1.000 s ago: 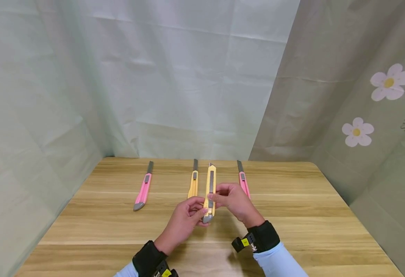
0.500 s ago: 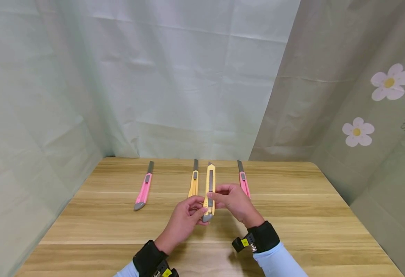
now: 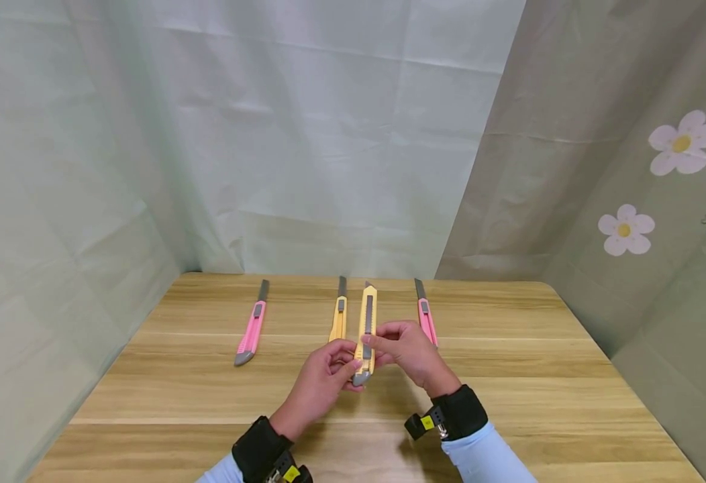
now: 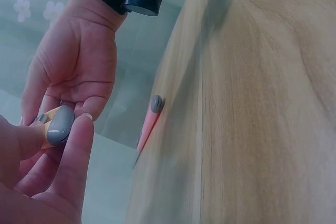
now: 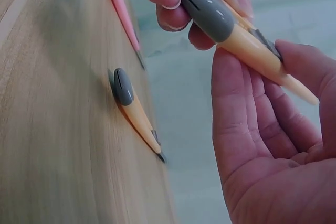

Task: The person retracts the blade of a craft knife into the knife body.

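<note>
A yellow utility knife [image 3: 370, 305] with a grey end cap stands up between both hands, its short blade tip pointing away. My left hand [image 3: 317, 386] pinches its lower end near the cap [image 4: 61, 125]. Higher on the body, my right hand [image 3: 415, 357] grips it from the right. The right thumb [image 5: 304, 61] presses at the grey slider. Behind the held knife, a second yellow utility knife [image 3: 339, 318] lies on the table, its lower end hidden by the left hand in the head view.
Pink utility knives lie on the wooden table [image 3: 166, 382]: one at the left [image 3: 251, 332], another at the right [image 3: 426, 322] partly behind the right hand. Their grey blade ends point to the far edge. A pale curtain [image 3: 329, 147] hangs behind the table.
The held utility knife has shifted up very slightly in the head view. Both hands keep the same grip, and the knives on the table stay where they were.
</note>
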`<state>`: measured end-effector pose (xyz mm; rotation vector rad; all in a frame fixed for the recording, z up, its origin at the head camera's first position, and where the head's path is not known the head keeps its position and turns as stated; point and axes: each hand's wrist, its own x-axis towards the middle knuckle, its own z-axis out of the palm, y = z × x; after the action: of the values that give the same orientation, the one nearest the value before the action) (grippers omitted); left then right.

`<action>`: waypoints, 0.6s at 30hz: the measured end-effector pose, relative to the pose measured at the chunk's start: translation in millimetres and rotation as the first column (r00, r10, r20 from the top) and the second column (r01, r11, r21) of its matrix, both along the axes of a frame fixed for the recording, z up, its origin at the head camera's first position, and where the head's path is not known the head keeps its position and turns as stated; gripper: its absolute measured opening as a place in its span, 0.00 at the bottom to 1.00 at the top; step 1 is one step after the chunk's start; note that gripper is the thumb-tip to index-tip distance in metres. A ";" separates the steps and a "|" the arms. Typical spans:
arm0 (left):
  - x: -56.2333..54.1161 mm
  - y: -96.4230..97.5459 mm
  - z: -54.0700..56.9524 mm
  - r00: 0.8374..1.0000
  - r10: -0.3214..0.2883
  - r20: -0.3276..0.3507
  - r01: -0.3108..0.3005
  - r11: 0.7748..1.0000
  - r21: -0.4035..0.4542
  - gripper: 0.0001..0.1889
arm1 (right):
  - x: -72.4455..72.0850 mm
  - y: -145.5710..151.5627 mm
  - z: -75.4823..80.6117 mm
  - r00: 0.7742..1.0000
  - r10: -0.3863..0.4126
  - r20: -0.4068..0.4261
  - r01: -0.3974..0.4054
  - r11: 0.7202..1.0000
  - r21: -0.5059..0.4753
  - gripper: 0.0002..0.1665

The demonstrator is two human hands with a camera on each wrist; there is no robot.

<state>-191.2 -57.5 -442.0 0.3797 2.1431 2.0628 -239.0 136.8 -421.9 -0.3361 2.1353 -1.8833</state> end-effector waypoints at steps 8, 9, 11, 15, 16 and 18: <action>-0.1 -1.2 -0.4 1.000 0.000 0.004 0.000 1.000 -0.005 0.11 | 1.1 -1.2 -0.2 1.000 0.006 0.004 -0.006 1.000 -0.008 0.17; -0.3 -1.3 -0.5 1.000 0.000 0.004 0.000 1.000 -0.004 0.11 | 1.0 -1.4 -0.5 1.000 0.007 0.004 -0.007 1.000 -0.007 0.16; -0.6 -1.5 -0.7 1.000 0.000 0.005 0.000 1.000 -0.001 0.12 | 0.7 -2.0 -1.2 1.000 0.006 0.002 -0.006 1.000 -0.006 0.15; -1.3 -1.7 -1.8 1.000 -0.002 0.001 0.002 1.000 -0.003 0.11 | 0.2 -2.9 -2.0 1.000 0.001 -0.004 -0.001 1.000 0.001 0.15; -1.4 -1.8 -2.0 1.000 -0.001 -0.001 0.001 1.000 -0.003 0.11 | 0.2 -3.0 -1.9 1.000 0.000 -0.002 0.000 1.000 0.002 0.15; -1.5 -1.8 -2.6 1.000 -0.001 -0.004 0.001 1.000 -0.001 0.11 | 0.2 -3.0 -1.4 1.000 -0.002 0.000 0.002 1.000 0.003 0.15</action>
<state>-192.6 -59.3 -444.7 0.3843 2.1456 2.0620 -238.8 133.8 -423.4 -0.3340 2.1395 -1.8807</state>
